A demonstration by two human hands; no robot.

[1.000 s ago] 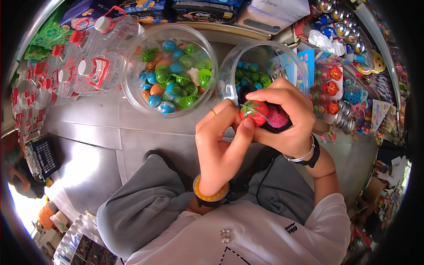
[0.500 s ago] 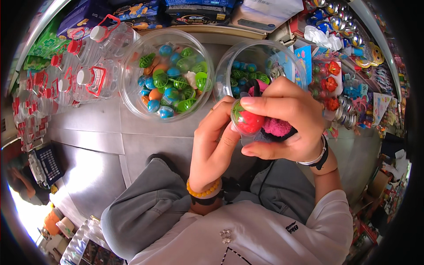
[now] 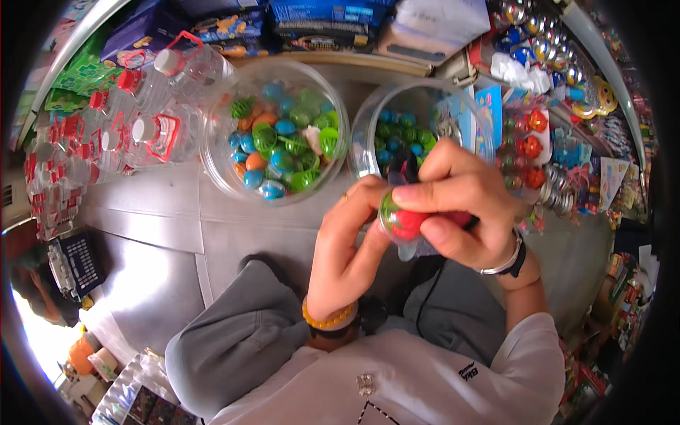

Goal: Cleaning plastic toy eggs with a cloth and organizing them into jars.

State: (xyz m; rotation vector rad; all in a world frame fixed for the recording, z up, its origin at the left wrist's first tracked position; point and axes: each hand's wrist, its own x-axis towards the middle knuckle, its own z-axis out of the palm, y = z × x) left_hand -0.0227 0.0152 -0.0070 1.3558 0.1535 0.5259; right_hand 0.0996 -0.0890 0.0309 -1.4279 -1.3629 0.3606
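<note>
A small clear dome-shaped plastic pack (image 3: 404, 224) with a red, strawberry-like piece and some green inside is held between my hands. My left hand (image 3: 341, 244) pinches its left edge with thumb and fingers. On its right side, my right hand (image 3: 469, 202) presses it with thumb and forefinger. A pink and black fuzzy cloth (image 3: 404, 167) shows beyond and under the right fingers, mostly hidden by them. Just past the hands stands a clear round tub (image 3: 363, 134) with blue and green wrapped balls.
Left of that tub, another clear round tub (image 3: 207, 152) holds blue, green and orange capsules. Large clear bottles with red handles (image 3: 166, 134) crowd the left side. Packaged toys (image 3: 531, 145) line the right. Boxes (image 3: 326, 28) stand along the back, and grey floor tiles (image 3: 241, 230) lie before me.
The right thumb has come up from below onto the red pack, and the right fingers have closed in. The pink part of the cloth is now mostly covered. The view has shifted slightly.
</note>
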